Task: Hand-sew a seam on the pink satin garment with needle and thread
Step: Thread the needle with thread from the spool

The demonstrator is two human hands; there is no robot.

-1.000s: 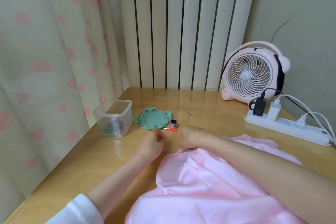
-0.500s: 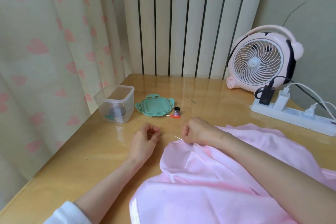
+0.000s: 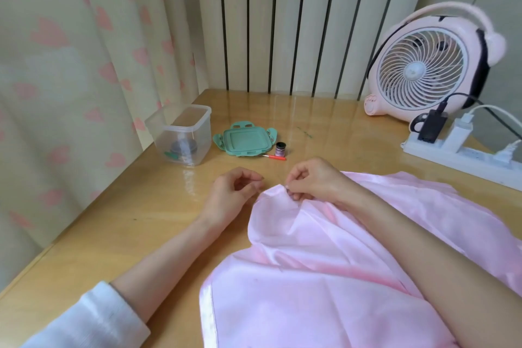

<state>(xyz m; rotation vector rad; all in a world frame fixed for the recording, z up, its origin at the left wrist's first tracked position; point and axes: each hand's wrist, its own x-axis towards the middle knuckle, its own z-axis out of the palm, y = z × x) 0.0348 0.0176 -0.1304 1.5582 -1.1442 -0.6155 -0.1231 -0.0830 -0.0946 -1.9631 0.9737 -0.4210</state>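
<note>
Garment point(image 3: 324, 263), pink satin, heaped on table point(image 3: 113, 234) at right, under my right forearm. My right hand point(image 3: 310, 179) pinches its raised far edge between thumb and fingertips. My left hand point(image 3: 233, 192) sits just beside that edge, fingers curled, thumb to forefinger. Cannot tell if it holds needle or thread, too thin to see. Farther back: clear box point(image 3: 180, 135), green lid point(image 3: 244, 143), spool point(image 3: 281, 148), fan point(image 3: 423, 65), power strip point(image 3: 457, 157).
</note>
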